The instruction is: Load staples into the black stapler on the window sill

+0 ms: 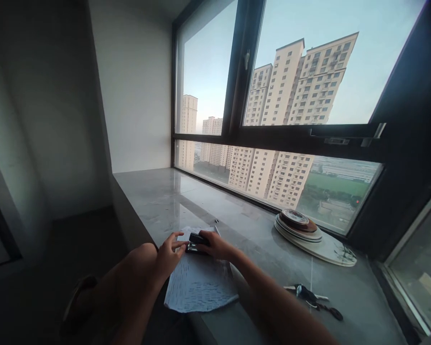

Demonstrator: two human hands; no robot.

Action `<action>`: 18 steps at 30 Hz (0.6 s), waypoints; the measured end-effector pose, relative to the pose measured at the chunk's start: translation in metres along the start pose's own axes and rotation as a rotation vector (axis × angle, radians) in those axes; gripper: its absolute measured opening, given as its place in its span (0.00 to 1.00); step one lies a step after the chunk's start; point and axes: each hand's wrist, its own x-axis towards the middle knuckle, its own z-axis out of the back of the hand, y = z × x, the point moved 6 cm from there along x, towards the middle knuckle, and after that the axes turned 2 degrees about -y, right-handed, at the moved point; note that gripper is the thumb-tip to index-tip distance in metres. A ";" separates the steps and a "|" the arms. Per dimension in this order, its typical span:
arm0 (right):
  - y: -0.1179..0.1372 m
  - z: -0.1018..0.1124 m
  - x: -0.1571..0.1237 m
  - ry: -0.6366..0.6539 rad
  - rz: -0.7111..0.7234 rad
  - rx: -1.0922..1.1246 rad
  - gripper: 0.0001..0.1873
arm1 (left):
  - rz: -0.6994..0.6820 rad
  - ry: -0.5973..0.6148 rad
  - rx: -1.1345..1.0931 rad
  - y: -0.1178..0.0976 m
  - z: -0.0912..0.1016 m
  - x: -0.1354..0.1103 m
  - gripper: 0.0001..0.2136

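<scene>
My right hand [215, 244] grips a black stapler [197, 237] from its right side, fingers wrapped over the top. The stapler's upper arm and lower part stand apart at the left end. There my left hand [169, 252] pinches with thumb and a finger at the stapler's front, while another finger stretches out above. Whether something small sits between those fingertips is too small to tell. Beneath both hands lie sheets of paper [201, 285] covered in handwritten lines, their lower edge curling over the ledge's front.
The grey stone window ledge [147, 191] runs under a dark-framed window. Stacked plates [298, 227] rest on an oval board [339, 254] at the right. Keys [305, 292] lie nearer me. A small dark item [216, 221] lies beyond the paper. My bent knee [143, 254] is at the left.
</scene>
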 end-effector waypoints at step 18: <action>-0.125 0.062 -0.022 -0.421 -0.199 -0.077 0.20 | -0.092 -0.286 -0.056 0.032 0.012 0.007 0.08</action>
